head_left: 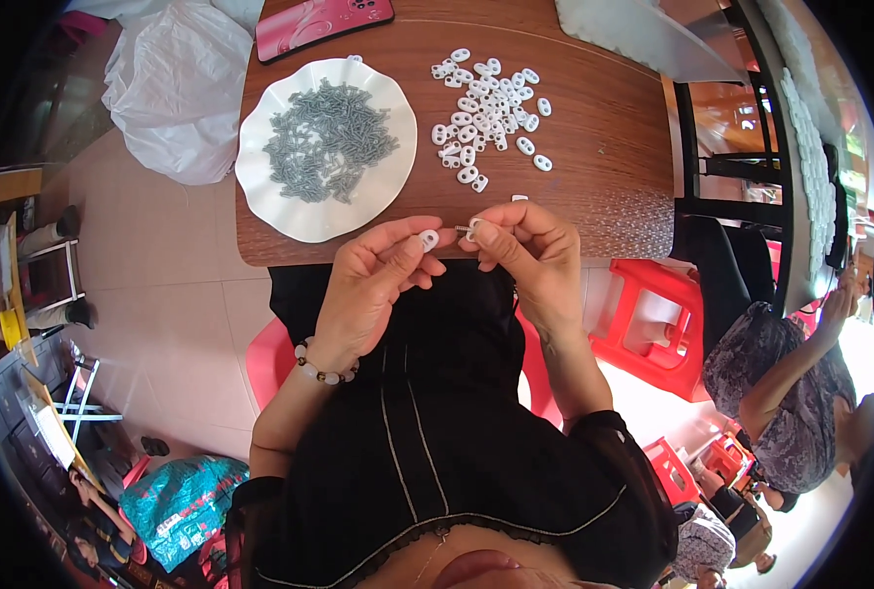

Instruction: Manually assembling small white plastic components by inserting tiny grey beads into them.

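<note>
Just over the table's near edge, my left hand [368, 275] pinches a small white oval plastic piece with holes [429, 239] between thumb and fingertips. Facing it, my right hand [535, 255] grips another small white plastic piece [473, 229], mostly covered by the fingers. A thin grey rod-like piece [462, 230] points from the right fingertips toward the left hand; whether it sits in the white piece I cannot tell. Beyond the left hand, a white wavy-rimmed plate [258, 206] bears a heap of small grey rod-like pieces [329, 142]. Loose white oval two-holed pieces [491, 108] lie on the table beyond the right hand.
A pink phone [324, 25] lies at the far left of the brown wooden table [594, 128]. A white plastic bag [177, 93] stands left of it. Red stools [653, 329] are to the right, where another person [781, 383] sits. A teal bag [182, 506] rests lower left.
</note>
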`<move>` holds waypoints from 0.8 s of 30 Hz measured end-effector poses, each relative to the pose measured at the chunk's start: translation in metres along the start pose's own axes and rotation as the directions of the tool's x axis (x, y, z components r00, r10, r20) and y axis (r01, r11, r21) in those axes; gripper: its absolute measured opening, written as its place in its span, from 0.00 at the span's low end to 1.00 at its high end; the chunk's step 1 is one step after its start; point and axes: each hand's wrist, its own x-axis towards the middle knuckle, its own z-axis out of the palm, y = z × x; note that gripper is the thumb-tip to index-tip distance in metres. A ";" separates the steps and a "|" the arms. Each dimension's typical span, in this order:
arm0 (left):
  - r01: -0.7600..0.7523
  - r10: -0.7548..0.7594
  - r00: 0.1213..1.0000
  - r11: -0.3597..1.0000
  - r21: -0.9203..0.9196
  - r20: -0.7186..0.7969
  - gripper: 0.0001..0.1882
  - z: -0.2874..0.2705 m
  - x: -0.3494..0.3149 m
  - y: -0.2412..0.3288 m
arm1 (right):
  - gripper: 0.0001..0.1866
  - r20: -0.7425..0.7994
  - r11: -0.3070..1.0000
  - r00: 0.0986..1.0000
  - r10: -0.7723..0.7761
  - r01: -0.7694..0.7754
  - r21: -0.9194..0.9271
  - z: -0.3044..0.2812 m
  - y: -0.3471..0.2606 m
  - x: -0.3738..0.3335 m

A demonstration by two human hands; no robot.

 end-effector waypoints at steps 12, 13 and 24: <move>0.067 -0.065 0.998 0.992 -0.104 0.020 0.14 0.000 0.001 -0.008 | 0.06 0.095 0.984 0.995 0.030 -0.046 0.172 0.000 0.010 -0.007; 0.080 -0.079 0.997 0.994 -0.075 0.018 0.14 -0.001 0.000 -0.010 | 0.07 0.107 0.979 0.993 0.041 -0.061 0.196 0.001 0.010 -0.007; 0.051 -0.052 0.999 0.998 0.030 0.004 0.11 -0.003 0.001 -0.021 | 0.07 0.109 0.956 0.990 0.086 -0.113 0.272 0.005 0.016 -0.006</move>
